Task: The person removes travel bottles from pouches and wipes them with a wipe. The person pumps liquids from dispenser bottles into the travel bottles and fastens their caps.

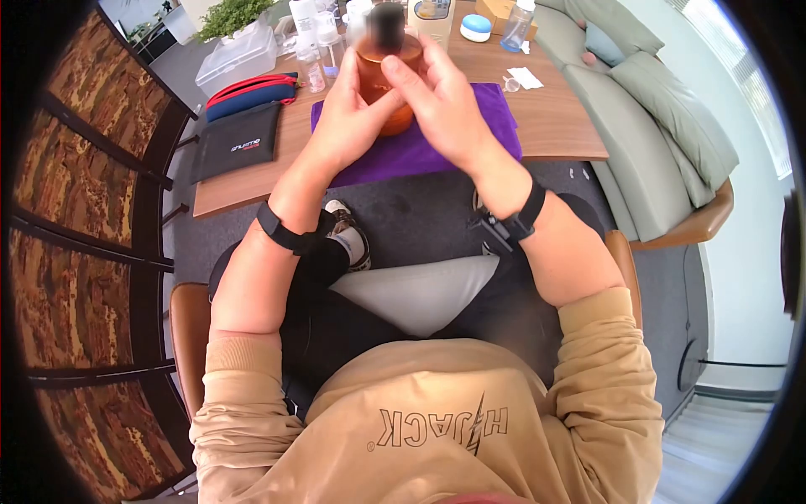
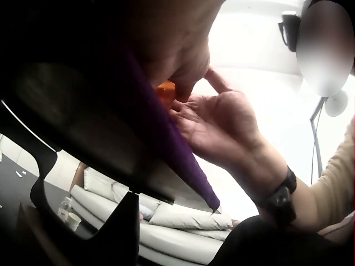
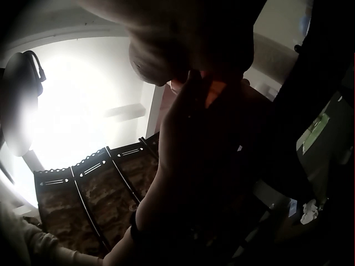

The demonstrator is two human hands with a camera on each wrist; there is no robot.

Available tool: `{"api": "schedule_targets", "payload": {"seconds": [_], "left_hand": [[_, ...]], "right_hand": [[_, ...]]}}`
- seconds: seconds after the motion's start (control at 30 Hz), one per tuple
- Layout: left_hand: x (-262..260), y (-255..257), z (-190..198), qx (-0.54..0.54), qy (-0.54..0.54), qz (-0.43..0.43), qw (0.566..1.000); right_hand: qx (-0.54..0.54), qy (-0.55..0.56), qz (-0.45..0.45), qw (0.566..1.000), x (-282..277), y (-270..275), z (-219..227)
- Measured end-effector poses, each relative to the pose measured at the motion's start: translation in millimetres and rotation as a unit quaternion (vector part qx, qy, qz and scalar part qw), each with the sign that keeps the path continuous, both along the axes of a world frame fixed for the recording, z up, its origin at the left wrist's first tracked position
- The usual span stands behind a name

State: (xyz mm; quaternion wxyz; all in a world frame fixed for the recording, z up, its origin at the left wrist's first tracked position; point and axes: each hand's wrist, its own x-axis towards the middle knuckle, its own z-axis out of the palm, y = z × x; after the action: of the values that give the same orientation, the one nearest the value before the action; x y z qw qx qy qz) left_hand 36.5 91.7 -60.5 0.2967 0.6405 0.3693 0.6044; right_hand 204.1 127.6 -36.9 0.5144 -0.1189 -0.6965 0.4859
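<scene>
A grey sofa stands at the right side of the scene, and a wooden bench is in front of the seated person. On the near middle part of the bench lies a purple cloth, which reaches the near edge. At the left end of the bench there is a black pouch with white letters, and just behind it a dark blue case with red edge. Farther to the left rear stands a clear plastic box, with a green plant behind it.

The amber bottle is held above the purple cloth, between both hands, and its dark cap points to the far side. The left hand holds the bottle from the left, with the fingers curled around its body. The right hand is at the right side of the bottle; its fingers are quite straight and close together, and the fingertips lie on the front of the bottle.

Several small clear bottles stand at the far side of the bench, near the amber bottle. To the far right are a small round blue-and-white jar, a clear bottle and a white paper piece.
</scene>
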Motion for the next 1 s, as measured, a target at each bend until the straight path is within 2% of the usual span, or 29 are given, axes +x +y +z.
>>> {"api": "schedule_targets", "payload": {"seconds": [0.07,0.23,0.33,0.47,0.57,0.63,0.67,0.77,0.83,0.87,0.93,1.0], "left_hand": [[3,-6,3,0.015,0.051,0.012,0.999],[-4,1,-1,0.012,0.061,0.02,0.998],[-12,2,-2,-0.009,0.078,0.0,0.997],[-11,2,-4,0.001,0.098,0.004,0.995],[-7,-5,2,0.017,0.139,0.018,0.99],[-4,-12,7,0.014,0.148,0.021,0.989],[-3,-14,8,0.012,0.157,0.024,0.987],[-5,-10,5,0.009,0.151,0.022,0.988],[-8,-4,-1,0.01,0.142,0.023,0.99],[-10,-1,-2,0.013,0.132,0.027,0.991],[-14,-2,2,-0.002,0.148,0.019,0.989],[-15,-6,8,-0.018,0.163,0.013,0.986]], "right_hand": [[-0.008,0.001,0.002,1.0,2,9,3],[-0.016,-0.004,-0.003,1.0,-6,18,-12],[-0.052,-0.089,0.002,0.995,1,8,-11],[-0.079,-0.103,0.016,0.991,7,10,-10],[-0.061,-0.102,0.039,0.992,13,20,-6],[0.108,-0.059,0.002,0.992,14,25,-2],[0.107,-0.059,0.001,0.992,13,25,-3],[0.094,-0.015,0.019,0.995,10,23,-7],[-0.013,-0.081,0.068,0.994,12,19,-7],[-0.012,-0.08,0.066,0.995,14,18,-6],[-0.095,-0.184,0.043,0.977,16,16,-6],[-0.064,-0.216,0.021,0.974,19,15,-6]]}}
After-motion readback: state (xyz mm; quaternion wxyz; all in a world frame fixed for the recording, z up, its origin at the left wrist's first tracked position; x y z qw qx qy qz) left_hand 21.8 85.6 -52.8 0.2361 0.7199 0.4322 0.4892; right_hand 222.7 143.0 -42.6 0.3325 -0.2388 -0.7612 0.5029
